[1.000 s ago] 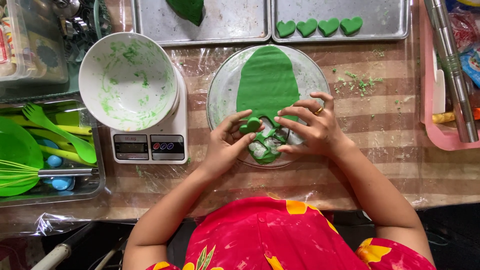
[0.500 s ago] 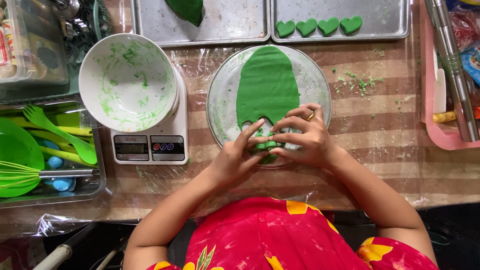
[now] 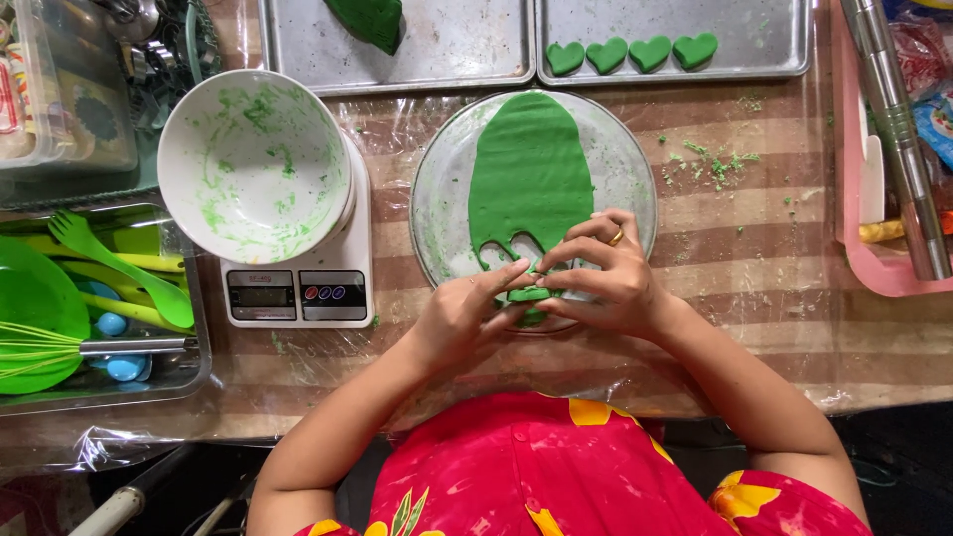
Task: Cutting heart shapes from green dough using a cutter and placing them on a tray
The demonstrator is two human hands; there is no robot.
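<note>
Pinching a small lump of green dough scraps point(image 3: 527, 295) between the fingertips of both hands, we hold it just above the near rim of a round glass plate point(image 3: 635, 189); our left hand point(image 3: 459, 316) presses in from one side and our right hand point(image 3: 608, 281), with a gold ring on one finger, curls over it from the other, the two hands touching at the fingertips. On the plate lies a rolled-out oval sheet of green dough point(image 3: 529, 174), its near edge cut away in heart-shaped notches right by our fingers. Just left of the plate stands a white digital kitchen scale point(image 3: 298, 293) carrying a white bowl smeared with green point(image 3: 253, 164). Beyond the plate sit two metal baking trays: the right-hand tray point(image 3: 774, 30) bears four green dough hearts point(image 3: 630, 54) in a row, the left-hand tray point(image 3: 457, 45) a larger green dough piece point(image 3: 369, 20). Green crumbs point(image 3: 710, 164) speckle the striped, film-covered worktop point(image 3: 754, 288). Far left, a clear tub holds green plastic utensils point(image 3: 119, 273) and a green whisk point(image 3: 45, 352); far right, a pink tray point(image 3: 874, 268) carries a steel rolling pin point(image 3: 898, 129).
</note>
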